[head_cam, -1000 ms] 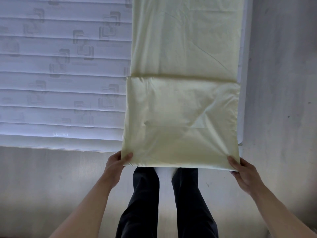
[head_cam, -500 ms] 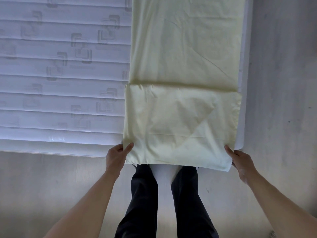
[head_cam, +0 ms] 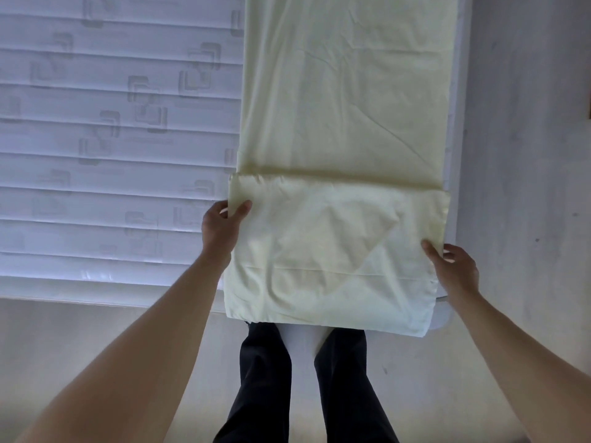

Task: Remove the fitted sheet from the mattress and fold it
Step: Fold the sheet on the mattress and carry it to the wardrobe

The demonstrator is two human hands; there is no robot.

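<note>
The sheet [head_cam: 345, 139], pale yellow, lies as 1 long strip along the right side of the bare mattress [head_cam: 112, 139], already off it; its long axis runs from near to far; the near end is doubled over into a thicker panel whose near edge hangs just past the mattress edge, above the person's legs [head_cam: 303, 378].

The left hand [head_cam: 220, 228] sits at the left edge of that folded panel, toward its far corner; thumb on top of the cloth, fingers curled at the edge, pinching the layers. The right hand [head_cam: 454, 266] sits at the right edge, somewhat nearer than the left; thumb on top, fingers underneath or behind the edge, gripping the cloth; how many layers each hand has cannot be told.

Relation governing the next move: the unfolded length of the strip lies directly far of both hands, along the long axis; the panel lies between the 2 hands. Both arms reach forward, roughly straight, the left extended further than the right.

Judgement: folding is part done; the next fold probably carries the panel away from the person onto the remaining strip; uneven hand positions risk a skewed fold.
</note>
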